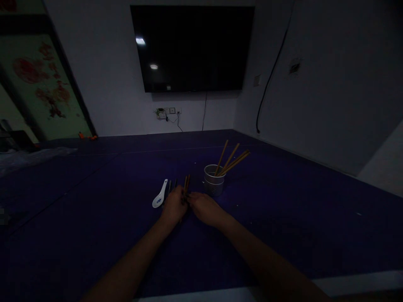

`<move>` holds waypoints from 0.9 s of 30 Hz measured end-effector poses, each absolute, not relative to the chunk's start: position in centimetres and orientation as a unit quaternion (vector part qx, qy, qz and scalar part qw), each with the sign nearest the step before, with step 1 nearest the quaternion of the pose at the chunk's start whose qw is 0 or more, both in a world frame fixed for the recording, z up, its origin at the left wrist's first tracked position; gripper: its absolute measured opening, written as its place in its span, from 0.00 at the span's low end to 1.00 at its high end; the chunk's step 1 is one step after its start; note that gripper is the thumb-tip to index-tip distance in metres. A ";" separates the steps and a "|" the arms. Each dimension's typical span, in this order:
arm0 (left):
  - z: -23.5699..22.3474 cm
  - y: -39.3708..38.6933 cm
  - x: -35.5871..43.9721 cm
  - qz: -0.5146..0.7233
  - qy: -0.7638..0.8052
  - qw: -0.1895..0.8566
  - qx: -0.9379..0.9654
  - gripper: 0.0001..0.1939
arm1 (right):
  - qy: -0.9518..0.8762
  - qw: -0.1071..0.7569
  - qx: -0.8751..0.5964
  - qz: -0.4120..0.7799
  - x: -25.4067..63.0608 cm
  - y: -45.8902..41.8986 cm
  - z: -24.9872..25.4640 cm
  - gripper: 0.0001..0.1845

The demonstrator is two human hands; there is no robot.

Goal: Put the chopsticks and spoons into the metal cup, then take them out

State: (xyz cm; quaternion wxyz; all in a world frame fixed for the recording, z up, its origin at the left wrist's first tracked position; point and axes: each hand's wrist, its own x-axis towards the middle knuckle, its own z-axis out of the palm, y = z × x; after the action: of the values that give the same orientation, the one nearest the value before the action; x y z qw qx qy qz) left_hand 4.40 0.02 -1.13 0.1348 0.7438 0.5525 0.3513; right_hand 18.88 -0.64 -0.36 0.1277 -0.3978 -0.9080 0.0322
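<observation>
Both my hands rest together on a dark blue floor mat (94, 209). My left hand (174, 207) is curled over the lower ends of a few wooden chopsticks (187, 183) lying on the mat, with dark utensils (171, 185) just left of them. My right hand (204, 207) touches the same spot, fingers bent toward the chopsticks. A white ceramic spoon (160, 194) lies to the left of my left hand. A grey metal cup (214, 179) with several chopsticks (232, 159) standing in it is just beyond my right hand.
A black wall-mounted TV (192, 46) hangs ahead, with a socket and cables (168, 112) below it. A cable runs down the right wall (330, 84). A floral panel (44, 84) stands at the left. The room is dim.
</observation>
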 end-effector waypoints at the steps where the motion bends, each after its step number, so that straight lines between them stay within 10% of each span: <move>1: -1.2 0.1 4.4 0.360 0.550 0.138 0.741 0.14 | -0.908 0.132 -0.396 0.033 18.9 -0.7 -0.4 0.20; 27: -1.1 -0.4 4.8 0.384 0.547 0.115 0.735 0.19 | -0.902 0.187 -0.385 0.063 18.5 -0.4 -0.8 0.16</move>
State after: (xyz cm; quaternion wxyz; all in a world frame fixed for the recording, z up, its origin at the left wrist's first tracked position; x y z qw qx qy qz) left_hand 4.76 -0.37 -1.12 0.1150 0.7351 0.5466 0.3841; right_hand 18.52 -0.42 -0.77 0.1867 -0.3847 -0.9017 0.0629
